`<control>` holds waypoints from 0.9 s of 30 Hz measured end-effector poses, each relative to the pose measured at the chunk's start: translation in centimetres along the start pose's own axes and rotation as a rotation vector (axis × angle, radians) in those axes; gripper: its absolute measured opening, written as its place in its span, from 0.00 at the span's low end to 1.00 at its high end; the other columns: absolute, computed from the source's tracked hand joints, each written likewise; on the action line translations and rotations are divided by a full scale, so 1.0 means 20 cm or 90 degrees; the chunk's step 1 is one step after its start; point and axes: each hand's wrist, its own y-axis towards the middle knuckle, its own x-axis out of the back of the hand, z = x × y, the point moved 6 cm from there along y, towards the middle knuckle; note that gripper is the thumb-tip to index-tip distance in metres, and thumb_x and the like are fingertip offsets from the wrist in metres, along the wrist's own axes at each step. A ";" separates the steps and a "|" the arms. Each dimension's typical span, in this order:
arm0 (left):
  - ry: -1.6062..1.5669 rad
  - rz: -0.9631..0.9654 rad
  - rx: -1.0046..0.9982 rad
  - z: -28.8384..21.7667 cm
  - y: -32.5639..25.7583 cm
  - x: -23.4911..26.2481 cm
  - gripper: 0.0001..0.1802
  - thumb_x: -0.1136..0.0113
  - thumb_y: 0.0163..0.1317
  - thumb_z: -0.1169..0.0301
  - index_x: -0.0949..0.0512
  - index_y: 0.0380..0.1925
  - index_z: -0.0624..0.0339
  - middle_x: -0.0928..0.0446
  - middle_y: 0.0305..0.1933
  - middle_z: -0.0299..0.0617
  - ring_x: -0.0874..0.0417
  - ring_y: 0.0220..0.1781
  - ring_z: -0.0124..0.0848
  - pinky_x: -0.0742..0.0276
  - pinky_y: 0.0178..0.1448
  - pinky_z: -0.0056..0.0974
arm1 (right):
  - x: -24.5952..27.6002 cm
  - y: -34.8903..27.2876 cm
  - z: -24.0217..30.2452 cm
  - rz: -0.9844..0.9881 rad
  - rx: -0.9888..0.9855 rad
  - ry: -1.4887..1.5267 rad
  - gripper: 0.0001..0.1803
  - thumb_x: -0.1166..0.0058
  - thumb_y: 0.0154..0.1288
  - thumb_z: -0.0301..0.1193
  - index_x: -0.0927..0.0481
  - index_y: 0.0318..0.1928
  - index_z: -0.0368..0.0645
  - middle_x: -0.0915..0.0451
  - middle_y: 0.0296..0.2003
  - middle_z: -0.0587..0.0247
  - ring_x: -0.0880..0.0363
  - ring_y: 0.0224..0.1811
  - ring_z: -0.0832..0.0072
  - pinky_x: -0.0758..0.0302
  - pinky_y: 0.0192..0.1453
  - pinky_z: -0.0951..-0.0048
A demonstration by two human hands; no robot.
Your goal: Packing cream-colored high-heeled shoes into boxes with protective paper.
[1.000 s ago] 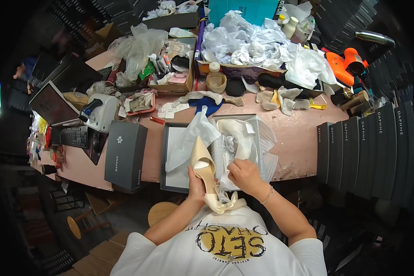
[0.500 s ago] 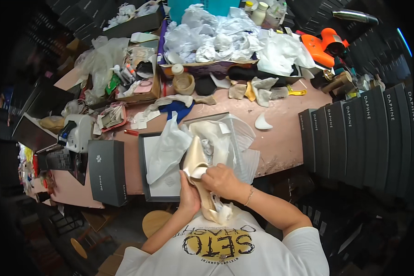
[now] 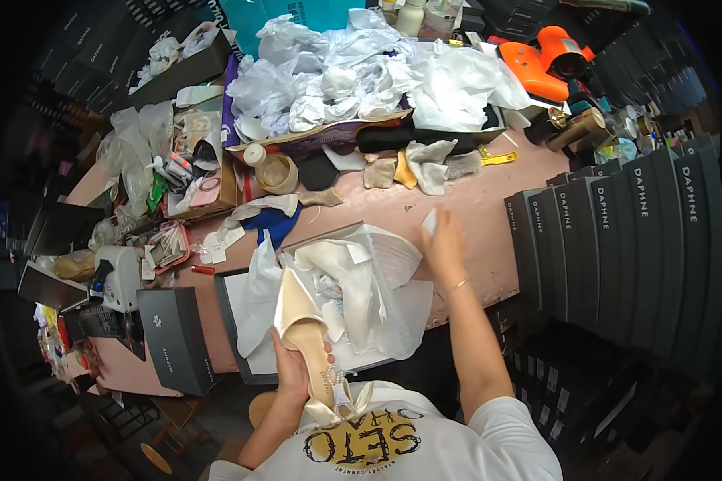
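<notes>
Away from the shoe now, where it worked at the opening half a second ago, my right hand [image 3: 446,247] is out over the table, and the white piece that sat in the throat no longer shows there. Its fingers are blurred around a small white piece [image 3: 430,222]; I cannot tell whether they pinch it or are letting go. My left hand [image 3: 294,367] is clamped around the side of the cream shoe [image 3: 306,337], which I hold toe outward above the near edge of the open box [image 3: 321,240], its beaded strap [image 3: 338,380] close against my shirt. I judge it best to keep that grip light, clear of the smooth toe, and to keep the beads from snagging cloth; a small white piece is better laid flat than dropped.

Around me, the pink tabletop [image 3: 483,226] is scuffed. Crumpled white paper [image 3: 329,68] fills a carton at the back, an orange tool [image 3: 547,66] lies beyond a yellow-handled brush [image 3: 497,158], and dark shoeboxes [image 3: 610,248] stand in a row on my right.
</notes>
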 end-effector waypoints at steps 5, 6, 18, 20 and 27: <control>-0.002 0.022 0.012 -0.01 0.05 -0.10 0.48 0.80 0.57 0.26 0.30 0.47 0.59 0.25 0.28 0.47 0.22 0.26 0.37 0.23 0.27 0.37 | -0.26 -0.01 -0.33 0.062 0.024 0.036 0.24 0.38 0.53 0.39 0.27 0.46 0.36 0.24 0.35 0.49 0.25 0.39 0.54 0.29 0.42 0.57; -0.010 0.025 0.015 0.00 0.04 -0.08 0.48 0.80 0.57 0.26 0.30 0.48 0.59 0.25 0.28 0.47 0.22 0.26 0.37 0.22 0.27 0.37 | -0.30 -0.04 -0.33 0.074 0.011 0.080 0.22 0.38 0.54 0.38 0.27 0.44 0.35 0.23 0.32 0.49 0.24 0.36 0.54 0.29 0.39 0.58; -0.108 0.011 -0.015 -0.01 -0.11 0.23 0.45 0.79 0.59 0.28 0.30 0.50 0.53 0.25 0.33 0.45 0.22 0.28 0.36 0.23 0.31 0.39 | -0.09 -0.87 0.90 0.121 0.474 -0.052 0.26 0.49 0.54 0.27 0.31 0.57 0.39 0.25 0.49 0.52 0.29 0.55 0.60 0.42 0.64 0.51; -0.110 0.043 -0.022 0.02 -0.13 0.30 0.44 0.76 0.59 0.28 0.31 0.53 0.52 0.25 0.38 0.42 0.23 0.34 0.35 0.23 0.37 0.42 | 0.09 -0.90 0.97 0.346 0.388 0.182 0.31 0.51 0.60 0.32 0.40 0.63 0.36 0.32 0.58 0.48 0.37 0.63 0.56 0.50 0.67 0.44; -0.132 0.078 -0.134 0.13 -0.24 0.15 0.37 0.72 0.67 0.38 0.43 0.64 0.53 0.38 0.65 0.44 0.35 0.65 0.38 0.36 0.66 0.44 | -0.13 -1.12 1.16 0.420 0.440 0.204 0.28 0.63 0.69 0.50 0.26 0.44 0.33 0.27 0.37 0.41 0.30 0.46 0.46 0.51 0.65 0.42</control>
